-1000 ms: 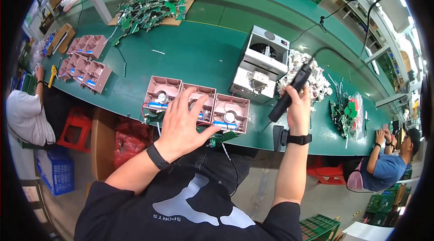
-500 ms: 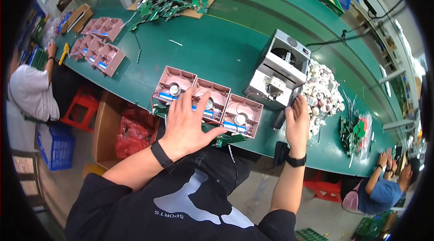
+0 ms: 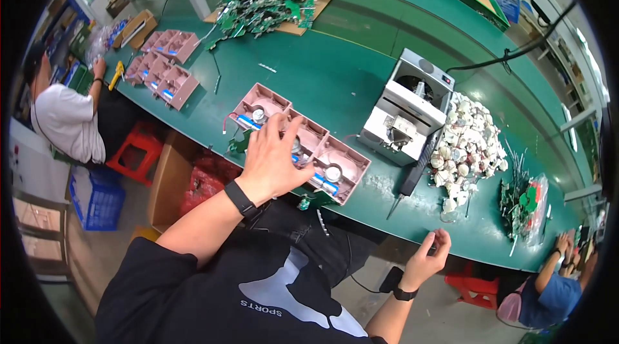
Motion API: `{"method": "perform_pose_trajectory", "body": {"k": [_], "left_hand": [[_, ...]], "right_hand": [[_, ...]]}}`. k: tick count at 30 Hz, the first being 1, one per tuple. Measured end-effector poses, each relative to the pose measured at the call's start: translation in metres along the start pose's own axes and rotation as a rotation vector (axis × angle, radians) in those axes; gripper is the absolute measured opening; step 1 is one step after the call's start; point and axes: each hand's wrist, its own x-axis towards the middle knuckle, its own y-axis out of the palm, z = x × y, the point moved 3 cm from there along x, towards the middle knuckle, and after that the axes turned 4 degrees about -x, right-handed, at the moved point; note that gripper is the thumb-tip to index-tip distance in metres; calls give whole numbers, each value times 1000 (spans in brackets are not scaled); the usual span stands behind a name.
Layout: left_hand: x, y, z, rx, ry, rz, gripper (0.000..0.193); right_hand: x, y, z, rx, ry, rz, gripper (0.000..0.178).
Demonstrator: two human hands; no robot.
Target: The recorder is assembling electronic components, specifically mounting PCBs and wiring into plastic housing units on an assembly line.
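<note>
My left hand (image 3: 274,158) reaches over the middle of a joined row of pink plastic housings (image 3: 348,158), thumb on the near side and fingers bent over the inside. Its palm hides much of the middle housing. Blue cylindrical cells (image 3: 324,184) and round silvery parts (image 3: 333,173) sit in the compartments, and green circuit boards (image 3: 240,143) with wires hang at the near side. My right hand (image 3: 429,259) hovers off the table's front edge, fingers loosely curled, with nothing visible in it. A dark electric screwdriver (image 3: 419,167) lies beside the grey machine, its bit toward the front edge.
The grey boxy machine (image 3: 409,108) stands right of the housings, with a heap of white parts (image 3: 467,144) beside it. More pink housings (image 3: 169,79) and piled circuit boards (image 3: 264,12) lie farther left. Co-workers sit at both ends; a red stool (image 3: 137,150) stands left.
My right hand has drawn back from beside the machine to off the front edge. The screwdriver now lies in plain view. Under my left hand, the housing row has turned slightly clockwise.
</note>
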Motion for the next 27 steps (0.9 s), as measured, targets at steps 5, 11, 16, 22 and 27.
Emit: {"method": "perform_pose_trajectory", "body": {"k": [5,11,16,22,27], "left_hand": [[24,-10,22,7,49,82,96],[68,-22,50,-75,241,204,98],[120,-23,71,-124,497,299,100],[187,-13,63,-107,640,425,102],[252,12,55,-166,653,415,100]], "right_hand": [[-12,-5,-12,-36,-39,-109,17],[-16,22,-24,-104,-150,-292,10],[-12,28,-23,-145,-224,-348,9],[-5,29,-21,-197,-182,-353,9],[-3,34,-29,-222,-90,-389,8]]}}
